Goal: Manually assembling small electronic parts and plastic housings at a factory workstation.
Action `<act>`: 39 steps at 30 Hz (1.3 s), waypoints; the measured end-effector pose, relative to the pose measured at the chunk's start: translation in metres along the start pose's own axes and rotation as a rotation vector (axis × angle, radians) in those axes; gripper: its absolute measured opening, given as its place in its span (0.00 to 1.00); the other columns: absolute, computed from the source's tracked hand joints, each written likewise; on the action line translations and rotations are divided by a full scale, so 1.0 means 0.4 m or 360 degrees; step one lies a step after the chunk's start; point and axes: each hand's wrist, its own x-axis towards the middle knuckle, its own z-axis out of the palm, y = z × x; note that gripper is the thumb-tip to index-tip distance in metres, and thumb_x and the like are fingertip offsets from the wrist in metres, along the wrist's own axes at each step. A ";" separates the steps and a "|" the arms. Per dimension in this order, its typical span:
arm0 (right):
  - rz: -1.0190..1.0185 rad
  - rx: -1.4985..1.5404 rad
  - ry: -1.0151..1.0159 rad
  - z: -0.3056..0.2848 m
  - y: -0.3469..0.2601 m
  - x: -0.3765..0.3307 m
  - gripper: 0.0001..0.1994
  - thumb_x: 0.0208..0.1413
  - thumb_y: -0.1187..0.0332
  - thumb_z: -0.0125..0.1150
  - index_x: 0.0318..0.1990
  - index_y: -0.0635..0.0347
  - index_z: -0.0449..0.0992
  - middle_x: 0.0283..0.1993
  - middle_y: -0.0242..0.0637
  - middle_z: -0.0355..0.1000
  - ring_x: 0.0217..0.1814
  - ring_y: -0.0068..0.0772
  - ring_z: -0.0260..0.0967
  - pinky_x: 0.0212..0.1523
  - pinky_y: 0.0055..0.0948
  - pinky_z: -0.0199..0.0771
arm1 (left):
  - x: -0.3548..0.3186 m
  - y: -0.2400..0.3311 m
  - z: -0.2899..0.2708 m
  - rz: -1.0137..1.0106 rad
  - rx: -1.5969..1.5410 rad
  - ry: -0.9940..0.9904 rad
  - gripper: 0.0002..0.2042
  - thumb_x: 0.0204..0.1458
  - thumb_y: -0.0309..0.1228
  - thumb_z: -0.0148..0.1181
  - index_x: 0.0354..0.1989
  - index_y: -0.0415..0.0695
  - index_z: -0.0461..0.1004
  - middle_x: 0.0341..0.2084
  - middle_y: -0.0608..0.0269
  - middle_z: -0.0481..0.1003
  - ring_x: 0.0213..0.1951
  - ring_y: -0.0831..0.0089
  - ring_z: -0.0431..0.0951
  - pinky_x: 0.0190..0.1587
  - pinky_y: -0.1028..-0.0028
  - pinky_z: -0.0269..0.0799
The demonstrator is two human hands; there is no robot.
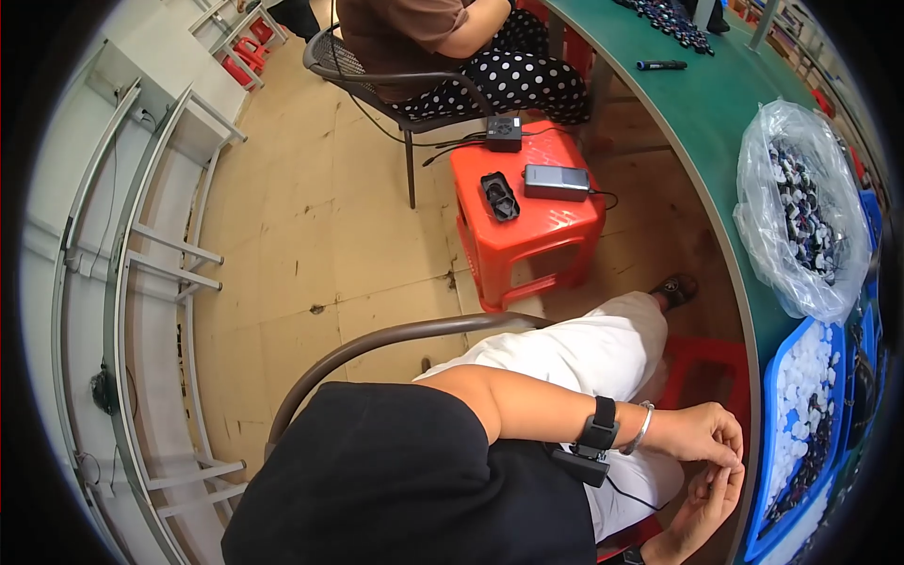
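My left hand (702, 435) is closed in a pinch beside the table's edge, its fingertips meeting those of my right hand (708, 507). My right hand is just below it, with the fingers bent and pressed together. Whatever lies between the fingertips is too small or hidden to make out. A black wrist strap with a small device (586, 463) and a silver bracelet (640, 428) are on my left wrist. Closest to both hands is a blue tray (767, 508) holding many small white pieces (799, 400) and dark pieces (810, 471).
A clear plastic bag (758, 217) of small dark and white parts stands on the green table (692, 122), with a black marker (661, 65) farther back. A red stool (527, 240) carries a grey box (556, 182) and black items. Another person (414, 38) sits beyond it.
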 end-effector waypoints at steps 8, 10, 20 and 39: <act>-0.0027 -0.0079 -0.0010 -0.010 0.002 -0.021 0.05 0.64 0.68 0.50 0.37 0.60 0.67 0.25 0.23 0.58 0.20 0.08 0.47 0.20 0.11 0.43 | -0.015 -0.002 0.005 -0.0081 0.0030 -0.0036 0.10 0.51 0.31 0.62 0.30 0.34 0.77 0.31 0.59 0.74 0.31 0.75 0.76 0.35 0.76 0.72; -0.0012 -0.0048 -0.0043 0.005 0.009 -0.021 0.05 0.64 0.68 0.50 0.37 0.59 0.67 0.25 0.23 0.59 0.20 0.08 0.47 0.20 0.11 0.43 | -0.028 0.008 0.001 -0.0064 0.0095 0.0005 0.09 0.51 0.31 0.61 0.31 0.35 0.76 0.30 0.60 0.74 0.31 0.75 0.76 0.35 0.77 0.72; 0.0036 -0.0068 0.0097 0.020 -0.020 -0.030 0.05 0.62 0.70 0.54 0.36 0.62 0.72 0.27 0.29 0.66 0.24 0.17 0.57 0.25 0.14 0.55 | -0.037 0.027 -0.023 -0.0150 0.0049 0.0160 0.08 0.55 0.30 0.59 0.37 0.39 0.74 0.25 0.68 0.74 0.27 0.82 0.73 0.29 0.81 0.70; -0.0038 -0.0042 0.0015 -0.006 -0.023 -0.034 0.05 0.63 0.69 0.53 0.38 0.59 0.72 0.30 0.30 0.69 0.28 0.19 0.61 0.28 0.15 0.58 | -0.041 0.156 -0.221 0.0223 -0.0221 0.0878 0.13 0.60 0.35 0.50 0.49 0.42 0.72 0.37 0.65 0.75 0.30 0.83 0.73 0.31 0.82 0.69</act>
